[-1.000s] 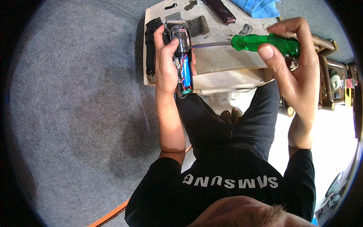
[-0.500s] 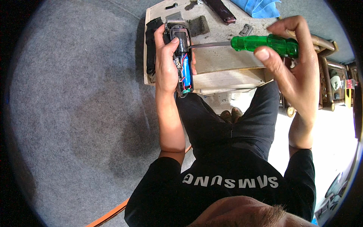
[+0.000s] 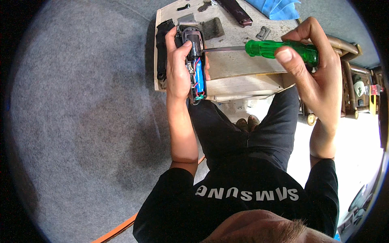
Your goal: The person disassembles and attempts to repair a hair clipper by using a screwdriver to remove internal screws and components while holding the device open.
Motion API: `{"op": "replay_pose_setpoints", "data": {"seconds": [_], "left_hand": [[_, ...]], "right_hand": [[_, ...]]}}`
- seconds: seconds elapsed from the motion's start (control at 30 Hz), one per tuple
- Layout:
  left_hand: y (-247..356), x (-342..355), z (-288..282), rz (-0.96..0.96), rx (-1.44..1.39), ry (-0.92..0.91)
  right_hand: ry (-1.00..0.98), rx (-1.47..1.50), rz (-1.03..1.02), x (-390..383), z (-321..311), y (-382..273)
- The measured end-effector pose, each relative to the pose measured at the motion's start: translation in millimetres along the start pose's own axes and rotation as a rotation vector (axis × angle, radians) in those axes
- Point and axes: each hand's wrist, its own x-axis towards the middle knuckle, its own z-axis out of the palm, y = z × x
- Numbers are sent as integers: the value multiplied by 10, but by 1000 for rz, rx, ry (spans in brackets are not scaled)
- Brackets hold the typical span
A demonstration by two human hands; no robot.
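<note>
My left hand is wrapped round an opened hair clipper, its thumb pressed on the dark motor and its fingertips showing at the far side. The clipper's metal blade end points away from me. Inside the casing lie a blue battery, red and black wires and a small green circuit board at the near end. My right hand grips a screwdriver with a clear green handle, thumb below and fingers above. The screwdriver's shaft runs level to the left, and its tip touches the clipper's right side beside the motor.
A pale wooden table carries a dark maroon casing part, a blue cloth, a grey worn block, a small metal blade part and tiny screws. A black object lies along its left edge. Rattan furniture stands right.
The screwdriver handle has shifted slightly left and turned a little, with my right hand's fingers changing position on it. My left hand and the clipper stay in place.
</note>
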Motion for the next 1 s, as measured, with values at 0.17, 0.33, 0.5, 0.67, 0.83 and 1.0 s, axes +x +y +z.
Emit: {"op": "replay_pose_setpoints", "data": {"seconds": [0.17, 0.33, 0.5, 0.67, 0.83, 1.0], "left_hand": [[-3, 3, -8, 1, -2, 0], [-11, -10, -8, -4, 7, 25], [0, 1, -2, -1, -3, 1], [-23, -4, -8, 12, -21, 18], [-18, -1, -19, 6, -9, -5], [-27, 2, -6, 17, -2, 41]], "right_hand": [[85, 177, 21, -23, 55, -96], [32, 127, 110, -8, 35, -32], [42, 42, 43, -82, 18, -72], [101, -8, -100, -37, 86, 47], [69, -14, -87, -99, 44, 22], [108, 9, -33, -58, 93, -4]]}}
